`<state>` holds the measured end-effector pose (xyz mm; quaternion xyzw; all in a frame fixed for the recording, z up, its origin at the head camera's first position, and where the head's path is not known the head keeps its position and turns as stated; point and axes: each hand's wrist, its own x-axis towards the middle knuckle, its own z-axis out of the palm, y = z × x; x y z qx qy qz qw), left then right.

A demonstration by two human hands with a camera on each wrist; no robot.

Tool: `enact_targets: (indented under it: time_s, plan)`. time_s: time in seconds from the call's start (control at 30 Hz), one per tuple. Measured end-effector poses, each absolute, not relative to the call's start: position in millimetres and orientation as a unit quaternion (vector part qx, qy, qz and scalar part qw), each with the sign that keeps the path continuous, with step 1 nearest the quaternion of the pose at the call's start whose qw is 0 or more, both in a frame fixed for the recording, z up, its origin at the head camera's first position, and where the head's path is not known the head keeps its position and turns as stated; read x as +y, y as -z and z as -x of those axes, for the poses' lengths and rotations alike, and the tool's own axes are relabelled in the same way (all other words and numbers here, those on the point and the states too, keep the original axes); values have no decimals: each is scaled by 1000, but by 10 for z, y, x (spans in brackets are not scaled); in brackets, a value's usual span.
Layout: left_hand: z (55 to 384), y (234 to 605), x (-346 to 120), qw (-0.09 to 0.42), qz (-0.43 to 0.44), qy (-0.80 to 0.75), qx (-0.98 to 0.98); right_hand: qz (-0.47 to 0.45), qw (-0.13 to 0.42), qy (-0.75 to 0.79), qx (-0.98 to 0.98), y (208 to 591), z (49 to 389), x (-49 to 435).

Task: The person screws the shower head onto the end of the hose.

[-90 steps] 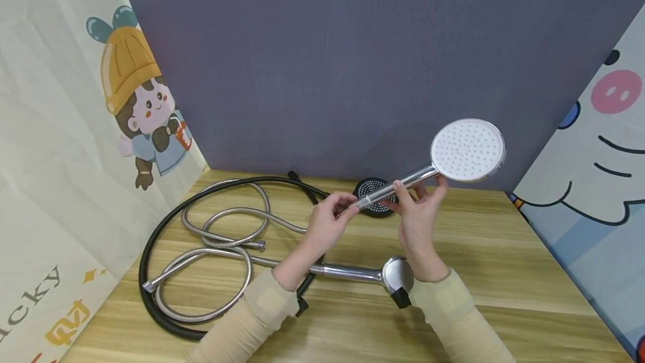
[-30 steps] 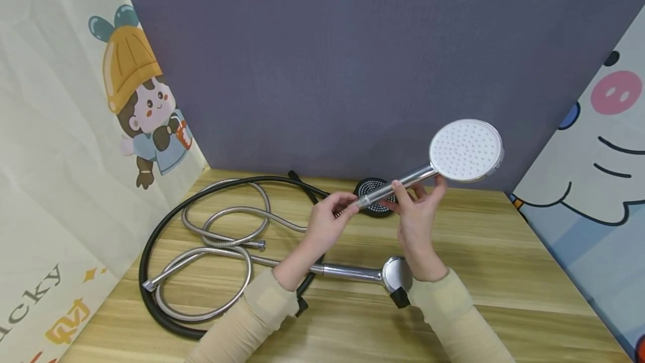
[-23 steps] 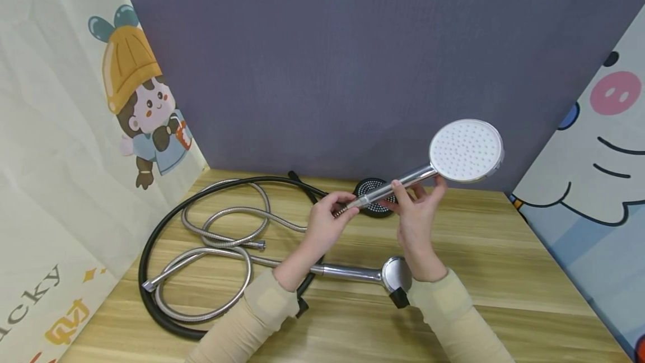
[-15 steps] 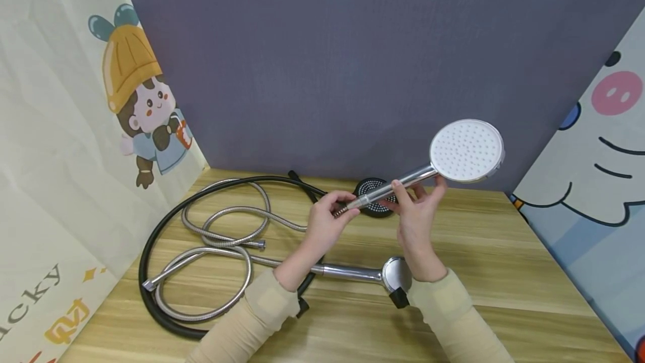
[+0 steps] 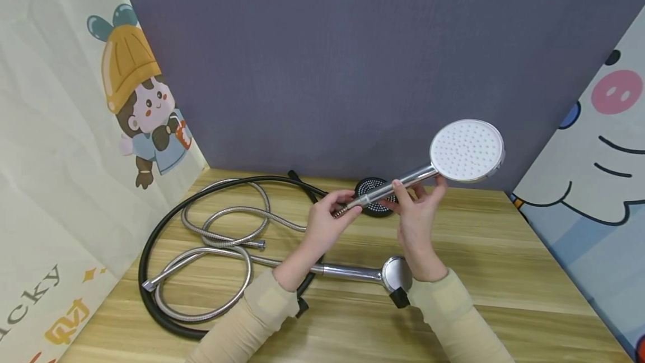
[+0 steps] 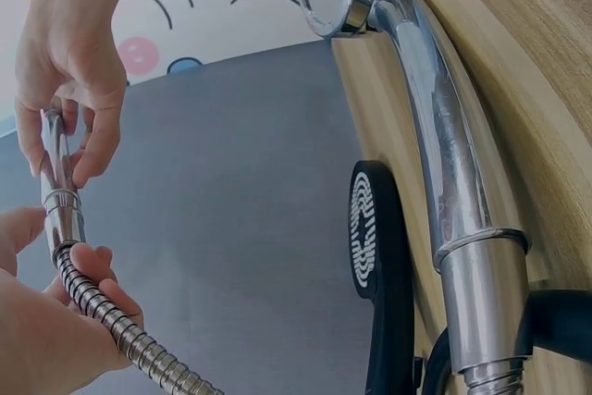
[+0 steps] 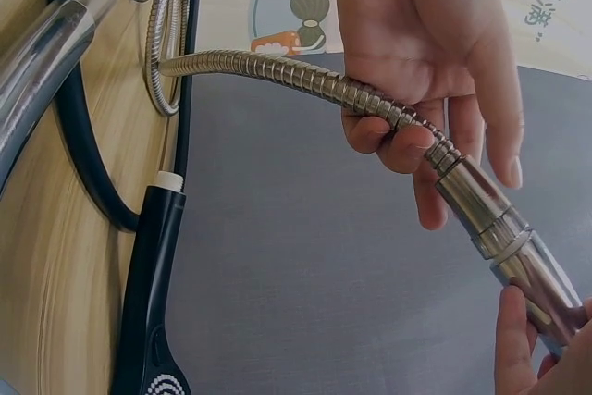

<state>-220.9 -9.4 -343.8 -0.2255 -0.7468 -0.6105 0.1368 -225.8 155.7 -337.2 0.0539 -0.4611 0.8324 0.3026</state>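
Observation:
A chrome hand shower with a round white spray face is held up above the table, tilted with its head to the upper right. My right hand pinches its handle between thumb and fingers. The metal nut of a steel shower hose meets the handle's lower end; a narrow ring shows at the joint. My left hand holds the hose just below the nut, with fingers curled under it in the right wrist view. There, its thumb lies beside the nut, apart from it.
On the wooden table lie a second chrome hand shower, a black hand shower, a looping black hose and coiled steel hoses. A dark grey panel stands behind.
My left fingers have shifted slightly on the nut and hose; more of the nut and a bit of coiled hose now show between them. The right hand and hand shower have barely moved.

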Motion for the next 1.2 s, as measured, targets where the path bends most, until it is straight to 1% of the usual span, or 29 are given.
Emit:
enact_targets:
  time_s: [0.2, 0.37, 0.53, 0.67, 1.0, 1.2]
  plan:
    - [2385, 3654, -66, 120, 227, 620, -742, -56, 299, -828, -471, 3369, 2246, 1566]
    - [2421, 3700, -69, 128, 232, 606, -750, -56, 297, -826, -476, 3368, 2238, 1565]
    - [2417, 3701, -70, 145, 233, 586, -763, -54, 296, -827, -476, 3365, 2235, 1563]
    - [2418, 3700, -68, 149, 234, 584, -763, -53, 295, -827, -475, 3363, 2234, 1560]
    - [2417, 3690, -67, 128, 224, 609, -750, -61, 296, -827, -474, 3364, 2241, 1557]
    - [2408, 3686, -73, 124, 222, 617, -745, -62, 298, -827, -472, 3368, 2239, 1558]
